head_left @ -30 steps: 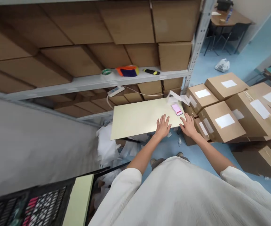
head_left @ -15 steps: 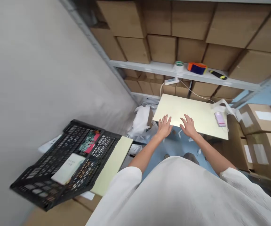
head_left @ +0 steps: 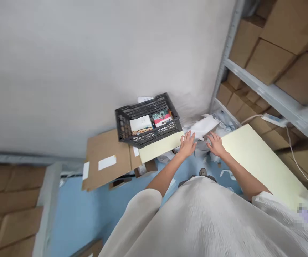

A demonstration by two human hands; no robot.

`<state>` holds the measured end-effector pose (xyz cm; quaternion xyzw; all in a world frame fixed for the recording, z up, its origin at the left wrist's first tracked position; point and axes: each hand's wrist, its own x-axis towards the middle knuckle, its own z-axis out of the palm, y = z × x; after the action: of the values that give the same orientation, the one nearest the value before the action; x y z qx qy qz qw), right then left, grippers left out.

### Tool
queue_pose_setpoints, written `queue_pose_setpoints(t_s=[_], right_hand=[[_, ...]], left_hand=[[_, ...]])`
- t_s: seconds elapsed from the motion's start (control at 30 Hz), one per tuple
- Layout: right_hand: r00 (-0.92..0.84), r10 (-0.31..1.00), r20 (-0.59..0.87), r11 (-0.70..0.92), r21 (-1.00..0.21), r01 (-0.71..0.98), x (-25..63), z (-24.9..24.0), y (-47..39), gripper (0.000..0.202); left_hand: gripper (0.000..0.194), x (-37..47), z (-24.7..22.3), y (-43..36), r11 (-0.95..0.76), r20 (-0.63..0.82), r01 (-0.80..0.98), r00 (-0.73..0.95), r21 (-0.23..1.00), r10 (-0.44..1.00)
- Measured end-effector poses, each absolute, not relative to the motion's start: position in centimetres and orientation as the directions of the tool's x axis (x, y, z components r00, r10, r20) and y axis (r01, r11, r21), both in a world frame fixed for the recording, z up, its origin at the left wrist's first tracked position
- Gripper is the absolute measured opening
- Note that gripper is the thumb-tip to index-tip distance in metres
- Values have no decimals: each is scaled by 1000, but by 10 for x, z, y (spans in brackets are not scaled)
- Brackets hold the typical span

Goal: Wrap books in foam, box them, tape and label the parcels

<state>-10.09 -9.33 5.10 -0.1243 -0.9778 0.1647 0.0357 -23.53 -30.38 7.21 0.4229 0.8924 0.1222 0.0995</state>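
Note:
My left hand [head_left: 187, 144] is held out with its fingers spread and nothing in it, near the right end of a pale yellow board [head_left: 159, 146]. A black plastic crate [head_left: 154, 135] stands on that board, with a white booklet [head_left: 141, 124] and a pink and green booklet [head_left: 162, 117] inside. My right hand [head_left: 216, 144] is empty too, fingers apart, close to the left edge of a larger pale yellow tabletop [head_left: 261, 160]. White crumpled packaging [head_left: 203, 126] lies beyond and between my hands.
Shelves [head_left: 271, 93] of cardboard boxes stand at the right, and more boxes [head_left: 17, 207] at the left. A flattened carton [head_left: 108, 157] sits left of the crate. Paper scraps lie on the blue floor [head_left: 90, 210].
The view has turned left, so the crate now shows near the middle and the larger tabletop at the right. My hands keep their spread pose, now away from the middle of that tabletop's edge.

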Motion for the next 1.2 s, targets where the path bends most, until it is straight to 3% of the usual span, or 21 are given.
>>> queue_pose_setpoints(t_s=[0.3,0.53,0.87,1.03,1.2], right_hand=[[-985,-167,49,901,-399,-173,-221,52,-149,54],[-943,-329,44,855,-410,-317,-272,58,-201,55],[-942,-315,117,868,-366,-336,-371,84,-248,52],[-979,-195,60,913,-352,-204,-419,81,-263,53],[-991,-88,-104,950,-307,-52,-453,64,-261,52]], left_hand=[[65,-248,75,-397,873,-113,397,-890,284,442],[64,-259,69,-444,908,-115,277,-938,316,326],[60,-385,89,-487,827,74,412,-906,382,417],[54,-453,87,-508,809,8,431,-884,400,467],[48,-500,75,-505,791,-166,429,-825,437,540]])
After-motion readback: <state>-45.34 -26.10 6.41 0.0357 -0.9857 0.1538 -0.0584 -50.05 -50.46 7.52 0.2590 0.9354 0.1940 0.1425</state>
